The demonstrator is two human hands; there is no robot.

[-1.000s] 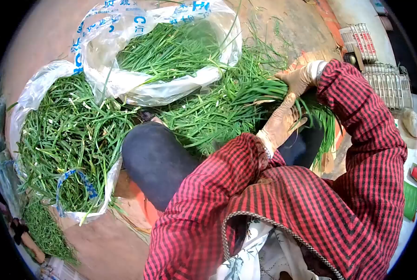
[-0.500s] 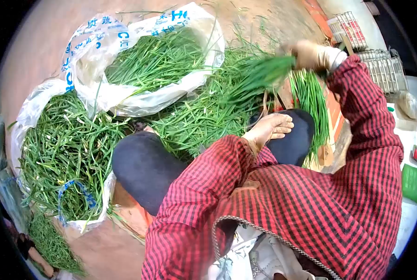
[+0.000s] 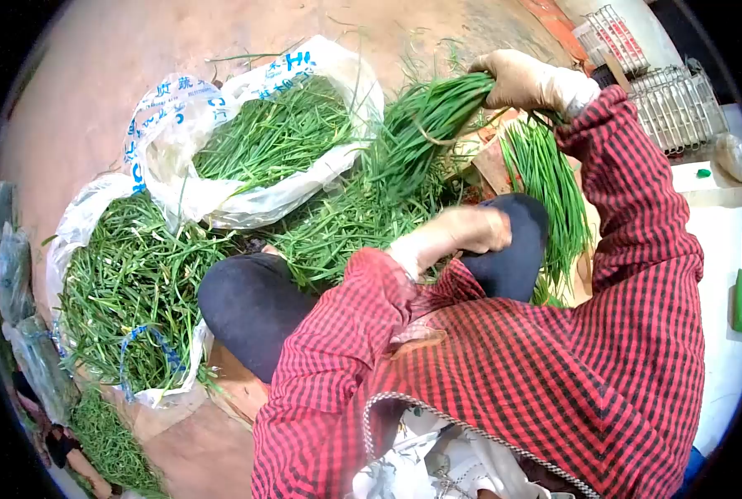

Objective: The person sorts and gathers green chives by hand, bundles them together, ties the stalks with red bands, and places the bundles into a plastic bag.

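My right hand [image 3: 520, 81], in a pale glove, is closed around one end of a bunch of long green chives [image 3: 425, 121]. The bunch hangs to the left over the loose greens, with a thin tan strand across it. Above the dark-trousered right knee [image 3: 516, 254] is my left hand [image 3: 470, 231], smeared by motion, so its fingers cannot be made out. Another bundle of chives [image 3: 549, 187] lies beside that knee, under my right arm. Loose chives [image 3: 337, 241] cover the floor between my knees.
Ahead, a white printed plastic bag [image 3: 258, 208] holds chives. At left, a second bag [image 3: 63, 237] bulges with tangled greens. Wire racks [image 3: 678, 108] and a white surface [image 3: 724, 249] are at right. A person's arm [image 3: 88, 474] shows at lower left.
My right hand has risen slightly and moved left with the chives, which now hang more downward. My left hand has shifted a little left from lying flat on the knee.
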